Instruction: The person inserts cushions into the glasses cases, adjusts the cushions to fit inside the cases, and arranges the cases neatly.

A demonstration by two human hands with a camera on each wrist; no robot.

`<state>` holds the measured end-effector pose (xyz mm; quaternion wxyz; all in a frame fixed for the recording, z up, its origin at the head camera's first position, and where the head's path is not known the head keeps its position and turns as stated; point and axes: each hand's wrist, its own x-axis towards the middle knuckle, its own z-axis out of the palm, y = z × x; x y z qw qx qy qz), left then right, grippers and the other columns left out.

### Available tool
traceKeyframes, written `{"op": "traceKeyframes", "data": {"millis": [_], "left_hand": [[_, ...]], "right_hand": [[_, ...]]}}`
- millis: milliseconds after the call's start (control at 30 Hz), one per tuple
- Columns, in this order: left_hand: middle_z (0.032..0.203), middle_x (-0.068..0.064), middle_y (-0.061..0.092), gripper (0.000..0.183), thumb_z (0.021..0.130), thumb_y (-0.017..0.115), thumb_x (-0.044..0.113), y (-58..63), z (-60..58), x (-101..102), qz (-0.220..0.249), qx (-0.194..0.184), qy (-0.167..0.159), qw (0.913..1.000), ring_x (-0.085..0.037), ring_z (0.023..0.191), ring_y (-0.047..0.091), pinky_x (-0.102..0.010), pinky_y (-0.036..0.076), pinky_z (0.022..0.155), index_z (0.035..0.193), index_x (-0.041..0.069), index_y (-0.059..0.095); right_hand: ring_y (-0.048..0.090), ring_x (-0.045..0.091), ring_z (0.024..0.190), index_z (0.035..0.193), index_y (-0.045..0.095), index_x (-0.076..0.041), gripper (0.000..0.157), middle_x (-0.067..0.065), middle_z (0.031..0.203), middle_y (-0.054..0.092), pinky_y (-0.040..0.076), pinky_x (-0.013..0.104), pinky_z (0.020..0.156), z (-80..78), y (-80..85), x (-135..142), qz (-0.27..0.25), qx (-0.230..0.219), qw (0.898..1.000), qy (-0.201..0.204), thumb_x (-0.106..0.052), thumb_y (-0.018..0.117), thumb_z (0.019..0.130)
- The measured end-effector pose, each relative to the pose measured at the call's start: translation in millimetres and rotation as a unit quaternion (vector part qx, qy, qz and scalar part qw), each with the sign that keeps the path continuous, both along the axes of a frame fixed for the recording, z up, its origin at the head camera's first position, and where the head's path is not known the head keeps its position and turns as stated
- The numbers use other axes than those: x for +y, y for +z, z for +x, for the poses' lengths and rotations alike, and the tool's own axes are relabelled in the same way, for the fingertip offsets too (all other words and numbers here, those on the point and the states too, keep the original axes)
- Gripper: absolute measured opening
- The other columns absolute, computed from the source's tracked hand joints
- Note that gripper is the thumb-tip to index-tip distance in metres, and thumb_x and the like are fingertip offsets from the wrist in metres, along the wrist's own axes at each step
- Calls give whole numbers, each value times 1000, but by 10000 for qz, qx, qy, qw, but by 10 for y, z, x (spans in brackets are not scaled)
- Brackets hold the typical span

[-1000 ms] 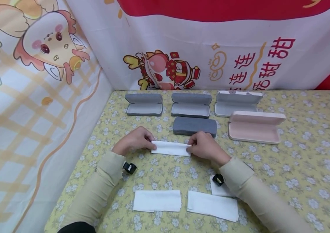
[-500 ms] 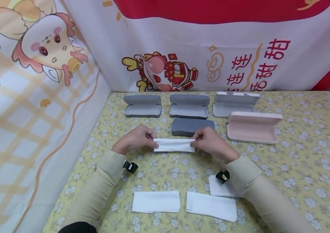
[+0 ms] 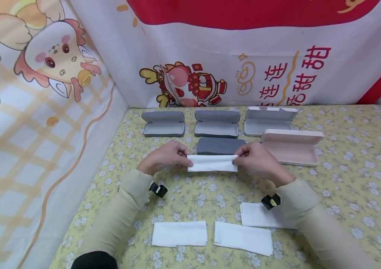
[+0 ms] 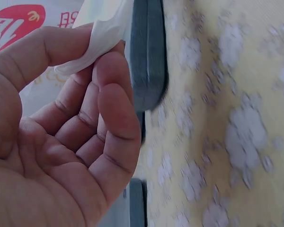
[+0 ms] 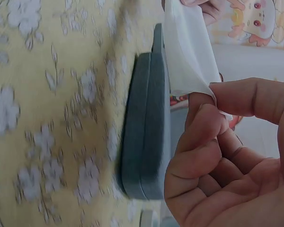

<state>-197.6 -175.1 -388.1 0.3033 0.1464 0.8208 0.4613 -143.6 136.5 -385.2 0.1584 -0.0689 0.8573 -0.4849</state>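
Note:
A folded white cloth (image 3: 212, 163) is stretched between both hands, held up off the table. My left hand (image 3: 169, 156) pinches its left end between thumb and fingers, as the left wrist view also shows with the cloth (image 4: 106, 40) bunched at the fingertips. Its right end is pinched by my right hand (image 3: 257, 160). In the right wrist view the cloth (image 5: 189, 49) drapes from that thumb and finger. Just behind the cloth lies a closed grey glasses case (image 3: 221, 145), its front partly hidden by the cloth.
Two open grey glasses cases (image 3: 164, 129) (image 3: 217, 129), an open white case (image 3: 269, 127) and an open pink case (image 3: 292, 152) stand at the back. Nearer lie folded white cloths (image 3: 179, 234) (image 3: 243, 238) (image 3: 261, 215), one partly under the right forearm.
Both hands have moved right and slightly away from me, carrying the stretched cloth from in front of the closed grey case to its near edge. The view has shifted slightly.

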Motion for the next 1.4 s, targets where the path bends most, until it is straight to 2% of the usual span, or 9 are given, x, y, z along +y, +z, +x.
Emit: {"op": "traceKeyframes", "data": {"millis": [100,267,467,633,800,1000,1167,1267,1400], "left_hand": [[72,-11,61,15,87,81,13,19,-10,104,97,23,-18,9999,-27,64,50,-48,46,67,86,3,70],[81,-13,67,12,88,80,14,58,-33,284,227,60,-87,9997,-29,70,59,-54,50,72,90,4,73],[87,-15,70,11,90,78,13,85,-48,457,413,57,-222,9989,-46,87,64,-61,51,80,91,3,73],[87,-14,70,13,90,78,14,102,-62,591,460,59,-244,9986,-49,92,62,-59,51,82,92,2,73],[82,-15,69,11,91,77,13,93,-77,751,596,56,-350,9976,-45,82,61,-58,50,78,91,2,74],[80,-15,67,10,92,76,13,62,-77,954,671,-27,-358,9971,-24,66,55,-50,47,69,89,3,75],[83,-13,68,10,91,77,14,51,-58,1157,651,61,-279,9975,-28,71,58,-51,50,72,87,5,75],[82,-13,68,10,91,77,13,63,-54,1288,754,96,-314,9966,-32,73,59,-55,49,75,86,5,75],[78,-12,68,12,91,76,12,78,-63,1446,934,141,-322,9950,-31,72,60,-57,50,76,83,4,73]], "right_hand": [[57,24,70,91,71,-1,10,11,87,67,48,35,62,11,39,95,-7,39,10000,-60,-11,69,91],[59,28,70,91,70,2,11,12,82,68,47,35,57,18,78,263,-145,-1,9997,-219,-10,69,90],[55,20,69,97,70,4,16,10,84,66,46,32,56,37,106,456,-162,39,9994,-311,-10,71,91],[55,18,68,101,68,5,20,11,82,66,47,32,57,47,116,601,-190,-87,9986,-482,-13,71,93],[60,22,75,102,68,5,23,8,85,68,52,35,65,74,91,755,-24,-110,9979,-642,-16,71,93],[61,25,75,106,66,6,27,9,84,67,53,37,64,118,87,962,1,-88,9973,-724,-18,71,95],[62,21,74,111,64,9,32,9,87,67,55,37,65,153,119,1121,-82,-40,9964,-848,-19,69,97],[63,20,75,113,63,9,35,8,91,67,56,38,67,165,115,1238,-76,-38,9954,-953,-22,69,98],[63,18,77,114,62,8,38,7,92,67,56,39,69,186,94,1412,29,-46,9945,-1048,-26,68,98]]}}
